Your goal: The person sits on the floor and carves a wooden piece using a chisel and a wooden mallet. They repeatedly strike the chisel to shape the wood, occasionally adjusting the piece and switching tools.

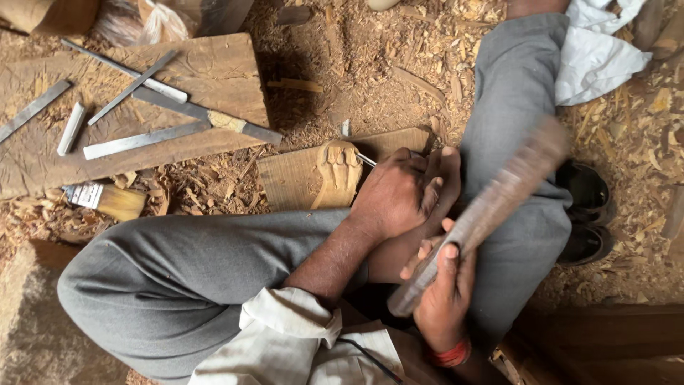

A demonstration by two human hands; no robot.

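I sit cross-legged on a floor strewn with wood shavings. My left hand (399, 192) is closed around a thin metal chisel (366, 160), whose tip rests on a carved wooden piece (340, 171) shaped like a paw or foot. That carving rises from a flat wooden plank (292, 178) lying in front of my knee. My right hand (442, 285) grips a wooden mallet (491, 207), raised and blurred with motion above my right leg.
A wooden board (214, 71) at upper left carries several metal chisels and files (142, 139). A paintbrush (107, 199) lies below it. White cloth (591, 57) and dark sandals (588, 214) lie at the right. My grey trouser legs (178, 271) frame the plank.
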